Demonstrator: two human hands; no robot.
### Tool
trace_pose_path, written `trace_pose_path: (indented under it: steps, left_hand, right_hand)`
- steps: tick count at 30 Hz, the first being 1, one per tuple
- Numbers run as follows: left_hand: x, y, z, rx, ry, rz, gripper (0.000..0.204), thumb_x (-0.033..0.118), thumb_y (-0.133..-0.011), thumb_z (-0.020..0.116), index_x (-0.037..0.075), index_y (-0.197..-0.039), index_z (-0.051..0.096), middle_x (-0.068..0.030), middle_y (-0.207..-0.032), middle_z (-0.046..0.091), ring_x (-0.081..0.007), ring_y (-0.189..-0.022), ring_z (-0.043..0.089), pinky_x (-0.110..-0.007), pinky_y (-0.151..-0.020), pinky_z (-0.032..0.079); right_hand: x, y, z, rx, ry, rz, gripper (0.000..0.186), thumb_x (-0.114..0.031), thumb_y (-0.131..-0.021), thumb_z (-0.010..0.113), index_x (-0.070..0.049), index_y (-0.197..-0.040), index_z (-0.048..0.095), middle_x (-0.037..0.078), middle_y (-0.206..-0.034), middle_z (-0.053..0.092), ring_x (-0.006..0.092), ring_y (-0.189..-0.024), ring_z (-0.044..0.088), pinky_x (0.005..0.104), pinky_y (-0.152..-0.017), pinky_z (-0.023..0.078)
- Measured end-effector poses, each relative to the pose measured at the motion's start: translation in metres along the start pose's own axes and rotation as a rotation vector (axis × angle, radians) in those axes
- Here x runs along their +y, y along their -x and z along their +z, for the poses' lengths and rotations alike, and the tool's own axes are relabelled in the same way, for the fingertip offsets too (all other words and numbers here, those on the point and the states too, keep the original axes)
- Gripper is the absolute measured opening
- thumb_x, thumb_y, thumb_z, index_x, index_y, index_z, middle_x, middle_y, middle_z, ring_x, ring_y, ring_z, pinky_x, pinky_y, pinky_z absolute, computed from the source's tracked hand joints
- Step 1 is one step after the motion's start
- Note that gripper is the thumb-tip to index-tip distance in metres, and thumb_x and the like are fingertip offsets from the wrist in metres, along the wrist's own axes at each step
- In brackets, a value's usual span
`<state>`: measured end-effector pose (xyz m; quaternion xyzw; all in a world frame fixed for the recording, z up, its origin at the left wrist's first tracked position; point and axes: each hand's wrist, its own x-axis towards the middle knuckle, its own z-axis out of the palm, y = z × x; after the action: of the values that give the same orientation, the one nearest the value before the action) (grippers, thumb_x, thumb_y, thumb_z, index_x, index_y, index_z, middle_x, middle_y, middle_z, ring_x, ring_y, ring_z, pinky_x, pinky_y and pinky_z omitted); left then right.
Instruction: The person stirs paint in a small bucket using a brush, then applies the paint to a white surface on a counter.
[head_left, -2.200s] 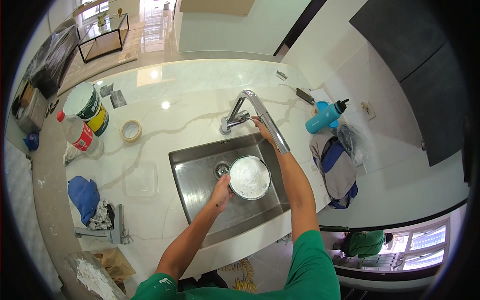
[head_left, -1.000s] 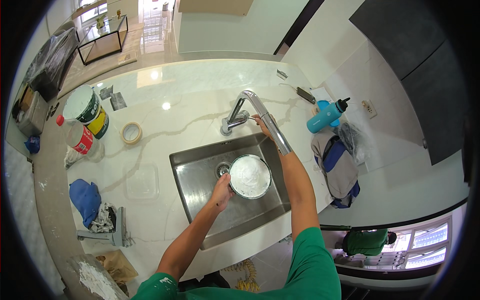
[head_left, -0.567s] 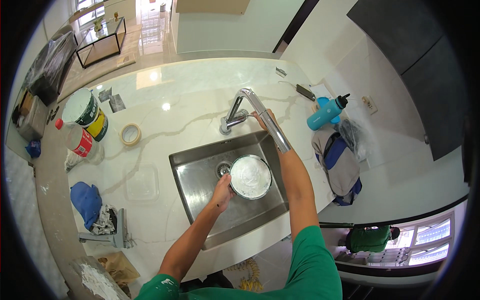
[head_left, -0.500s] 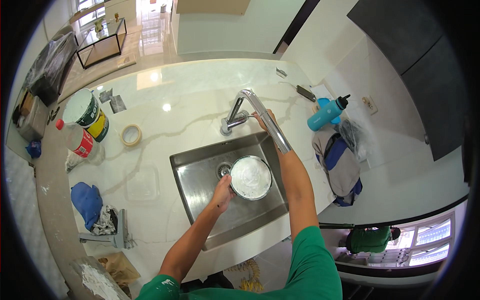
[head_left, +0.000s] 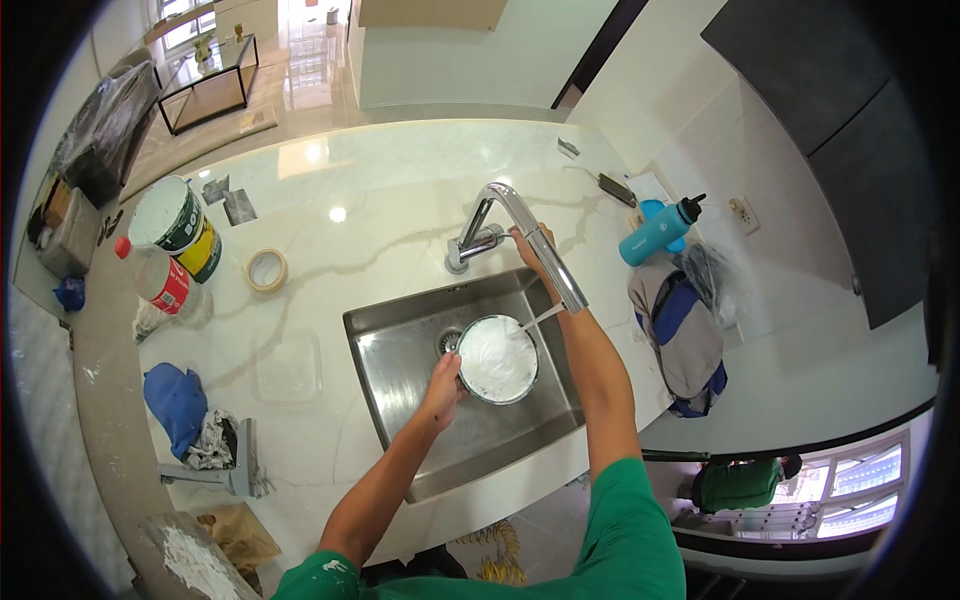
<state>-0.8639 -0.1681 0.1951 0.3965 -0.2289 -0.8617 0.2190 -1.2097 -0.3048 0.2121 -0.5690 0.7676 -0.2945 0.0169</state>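
Observation:
My left hand (head_left: 445,388) grips the side of a round container (head_left: 497,357) full of white powdery or pasty material, over the stainless sink (head_left: 390,370), right of its drain. My right hand (head_left: 530,247) is closed on the small lever of the chrome faucet (head_left: 515,215), partly hidden behind the spout. A thin stream of water runs from the spout down into the container, at its upper right.
On the counter (head_left: 320,250) lie a tape roll (head_left: 267,270), plastic bottle (head_left: 160,275), bucket (head_left: 175,205), blue cloth (head_left: 172,405) and grey tool (head_left: 240,450). Right are a teal bottle (head_left: 655,230) and bag (head_left: 670,340). A green-clad person shows in a glossy panel (head_left: 750,485).
Water now streams from the spout, where none showed earlier. The container sits slightly lower in view. My hands keep their holds on the container and lever.

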Motion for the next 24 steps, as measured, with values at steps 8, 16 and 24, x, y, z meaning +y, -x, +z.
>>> trace_pose_path:
  steps: [8,16,24]
  left_hand:
    - [-0.002,0.013,-0.036,-0.044,-0.047,0.085,0.045,0.033,-0.112,0.041,0.009,-0.151,0.042,-0.0044,-0.139,0.060,-0.0159,-0.120,0.060,-0.037,-0.099,0.047]
    - [0.039,0.053,-0.057,0.129,-0.073,0.248,0.038,0.029,-0.113,0.039,0.006,-0.143,0.046,-0.0058,-0.130,0.063,-0.0161,-0.111,0.065,-0.038,-0.092,0.054]
    - [0.057,0.014,-0.074,0.173,-0.007,0.205,0.036,0.031,-0.113,0.037,0.011,-0.141,0.049,-0.0027,-0.132,0.061,-0.0157,-0.111,0.063,-0.039,-0.095,0.050]
  right_hand:
    - [-0.027,0.002,-0.010,0.012,-0.204,-0.132,0.023,-0.021,-0.094,0.071,0.001,-0.090,0.071,0.010,-0.071,0.067,0.0160,-0.067,0.061,0.0364,-0.062,0.049]
    - [-0.033,0.048,-0.038,-0.014,-0.549,0.256,0.031,-0.030,-0.099,0.068,0.000,-0.099,0.075,0.002,-0.070,0.063,0.0118,-0.065,0.058,0.0317,-0.060,0.048]
    - [-0.023,0.199,-0.101,0.133,-0.960,0.695,0.031,-0.028,-0.102,0.068,-0.002,-0.118,0.072,-0.010,-0.066,0.041,0.0011,-0.048,0.032,0.0210,-0.044,0.025]
